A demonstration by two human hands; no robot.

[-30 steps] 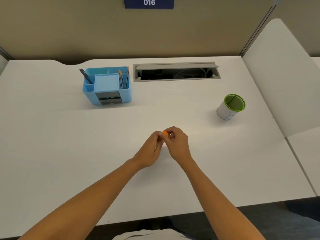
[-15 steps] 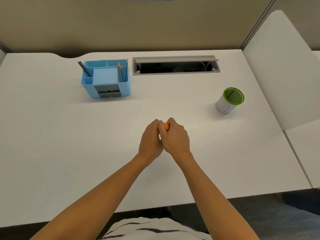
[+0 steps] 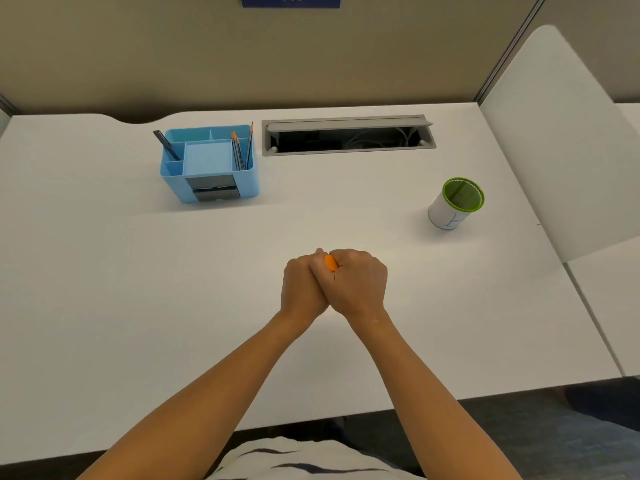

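Clasping one orange object [image 3: 330, 262], two hands together: left hand [image 3: 300, 291], right hand [image 3: 360, 284]; one cup [image 3: 445, 214] well apart.

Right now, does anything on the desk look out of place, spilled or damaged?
Nothing looks spilled or damaged. The one oddity is the grey cable hatch at the back of the desk: its lid stands open, showing cables inside. The left hand and right hand grip a small orange thing between them.

desk [image 3: 86, 271] | organizer [image 3: 221, 192] upper left, pencils [image 3: 239, 154] in it | cable slot [image 3: 346, 138] to its right | cup [image 3: 443, 214] right | left hand [image 3: 301, 289], right hand [image 3: 360, 285] touching, centre, small object [image 3: 330, 262] between
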